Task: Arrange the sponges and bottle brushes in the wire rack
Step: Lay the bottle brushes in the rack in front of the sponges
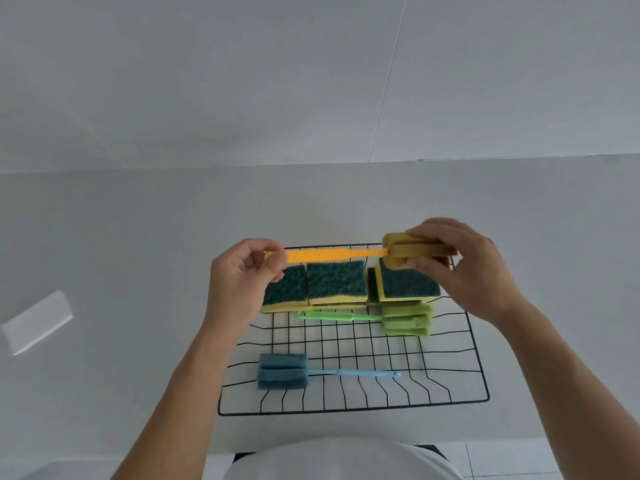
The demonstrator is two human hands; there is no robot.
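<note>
An orange bottle brush [317,255] is held level above the back of the black wire rack [478,372]. My left hand [242,275] pinches the end of its handle. My right hand [460,261] grips its yellow sponge head [398,251]. Below it, several green-and-yellow sponges [336,284] stand in a row along the rack's back. A green bottle brush [391,318] lies in the rack's middle, head to the right. A blue bottle brush [298,371] lies near the front, head to the left.
The rack sits on a white table [121,254] that meets a white wall at the back. A patch of light [38,322] falls on the table at the far left. My white shirt [343,460] shows at the table's front edge.
</note>
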